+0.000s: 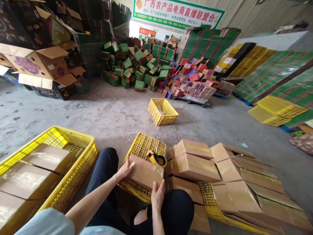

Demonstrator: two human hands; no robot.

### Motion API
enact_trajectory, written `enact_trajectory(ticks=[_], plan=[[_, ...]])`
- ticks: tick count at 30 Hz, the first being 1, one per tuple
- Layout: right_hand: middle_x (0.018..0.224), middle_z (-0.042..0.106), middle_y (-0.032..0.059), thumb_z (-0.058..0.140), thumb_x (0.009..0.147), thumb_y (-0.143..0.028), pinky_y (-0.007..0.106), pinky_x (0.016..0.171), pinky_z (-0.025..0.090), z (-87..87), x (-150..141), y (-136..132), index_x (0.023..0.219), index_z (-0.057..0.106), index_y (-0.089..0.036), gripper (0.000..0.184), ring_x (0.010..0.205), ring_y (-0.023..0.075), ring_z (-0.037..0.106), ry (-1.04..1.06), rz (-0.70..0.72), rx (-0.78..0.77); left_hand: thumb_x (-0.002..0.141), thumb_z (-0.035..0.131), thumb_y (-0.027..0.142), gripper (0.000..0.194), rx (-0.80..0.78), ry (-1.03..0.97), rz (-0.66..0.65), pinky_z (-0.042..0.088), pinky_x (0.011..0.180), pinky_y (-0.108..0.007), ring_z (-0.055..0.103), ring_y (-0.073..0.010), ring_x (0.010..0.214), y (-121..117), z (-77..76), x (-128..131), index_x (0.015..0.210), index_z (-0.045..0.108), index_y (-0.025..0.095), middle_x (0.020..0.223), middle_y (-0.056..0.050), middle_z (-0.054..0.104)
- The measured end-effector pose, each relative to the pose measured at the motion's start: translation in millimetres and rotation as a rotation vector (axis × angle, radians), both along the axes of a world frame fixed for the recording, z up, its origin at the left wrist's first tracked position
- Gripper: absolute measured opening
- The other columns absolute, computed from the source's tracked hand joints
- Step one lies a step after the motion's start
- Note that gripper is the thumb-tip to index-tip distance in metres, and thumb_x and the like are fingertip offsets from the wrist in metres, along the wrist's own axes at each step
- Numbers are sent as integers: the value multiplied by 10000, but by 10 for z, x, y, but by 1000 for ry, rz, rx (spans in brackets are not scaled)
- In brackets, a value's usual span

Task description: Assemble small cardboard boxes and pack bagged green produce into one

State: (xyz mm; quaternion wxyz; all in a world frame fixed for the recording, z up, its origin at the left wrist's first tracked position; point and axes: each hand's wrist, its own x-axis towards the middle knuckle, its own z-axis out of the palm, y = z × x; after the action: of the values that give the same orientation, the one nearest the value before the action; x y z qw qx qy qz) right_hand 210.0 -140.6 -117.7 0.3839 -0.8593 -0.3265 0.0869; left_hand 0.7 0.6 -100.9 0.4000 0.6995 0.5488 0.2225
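Note:
A small brown cardboard box (145, 172) lies on an upturned yellow crate (146, 146) between my knees. My left hand (125, 169) presses flat on the box's left end, fingers stretched out. My right hand (157, 195) grips the box's near right edge, fingers laid over it. A yellow tape dispenser (157, 159) rests on the crate just beyond the box, touching neither hand.
A yellow crate (73, 173) with taped boxes stands at my left. Folded and unfolded brown boxes (195, 166) pile up on my right. Another yellow crate (162, 112) sits on the concrete floor ahead, with heaps of green and red cartons (151, 68) behind.

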Motion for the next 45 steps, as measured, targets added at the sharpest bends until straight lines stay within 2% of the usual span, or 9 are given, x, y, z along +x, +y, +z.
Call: enact_trajectory(ticks=[4, 7, 14, 19, 24, 28, 35, 39, 45], plan=[[1551, 467, 331, 84, 919, -813, 649, 1196, 294, 49, -194, -33, 1495, 495, 25, 1097, 1501, 456, 367, -104, 31, -52, 1030, 340, 675, 870, 257, 178, -45, 348, 1220, -582, 255, -393, 1568, -287, -119, 26, 1604, 305, 23, 1656, -307, 304], [1617, 426, 257, 77, 1021, -624, 744, 1185, 183, 132, -360, 7, 1551, 472, -71, 861, 1556, 433, 267, -259, 132, -210, 1024, 352, 692, 829, 503, 317, -129, 346, 1220, -585, 294, -404, 1555, -575, -123, 128, 1570, 428, 73, 1645, -266, 362], [1694, 343, 126, 247, 1046, -348, 624, 1255, 172, 149, -678, -21, 1627, 351, -183, 613, 1587, 331, 254, -421, 520, -348, 1034, 324, 686, 803, 593, 271, -439, 396, 1212, -483, 398, -313, 1524, -881, 4, 286, 1609, 388, 128, 1617, -184, 446], [1677, 366, 113, 252, 1075, -420, 582, 1259, 225, 111, -520, -269, 1622, 367, -196, 602, 1563, 319, 327, -504, 612, -397, 1021, 342, 698, 795, 637, 308, -461, 396, 1219, -465, 434, -280, 1508, -713, -58, -71, 1634, 347, 191, 1629, -135, 442], [1664, 364, 183, 144, 1076, -527, 629, 1200, 315, 123, -172, -372, 1606, 388, -103, 722, 1539, 381, 357, -571, 393, -437, 1038, 329, 674, 773, 684, 418, -252, 420, 1197, -490, 440, -310, 1500, -469, -120, -345, 1635, 351, 185, 1618, -145, 460], [1643, 389, 225, 186, 1074, -514, 643, 1198, 307, 67, -229, -145, 1574, 425, -35, 732, 1529, 426, 354, -592, 395, -426, 1029, 319, 698, 787, 664, 444, -201, 386, 1212, -532, 385, -350, 1527, -404, -105, -162, 1570, 474, 148, 1607, -166, 471], [1673, 393, 127, 341, 1032, -244, 586, 1228, 292, -105, -621, 302, 1647, 306, -228, 616, 1550, 338, 339, -612, 609, -282, 1018, 252, 733, 832, 580, 338, -348, 419, 1192, -507, 433, -329, 1503, -398, -123, 428, 1536, 520, 140, 1594, -180, 481], [1659, 403, 144, 267, 1070, -342, 622, 1211, 306, -14, -337, 358, 1632, 342, -185, 588, 1530, 329, 384, -601, 586, -329, 1032, 253, 708, 774, 616, 336, -371, 404, 1212, -490, 459, -290, 1491, -223, -138, 315, 1546, 513, 191, 1596, -131, 495], [1608, 477, 171, 226, 1087, -516, 587, 1186, 360, -70, 9, 194, 1588, 435, -155, 653, 1496, 339, 440, -640, 594, -208, 1053, 296, 661, 743, 668, 433, -195, 418, 1196, -510, 422, -316, 1511, -32, -211, -15, 1599, 430, 175, 1624, -144, 453]])
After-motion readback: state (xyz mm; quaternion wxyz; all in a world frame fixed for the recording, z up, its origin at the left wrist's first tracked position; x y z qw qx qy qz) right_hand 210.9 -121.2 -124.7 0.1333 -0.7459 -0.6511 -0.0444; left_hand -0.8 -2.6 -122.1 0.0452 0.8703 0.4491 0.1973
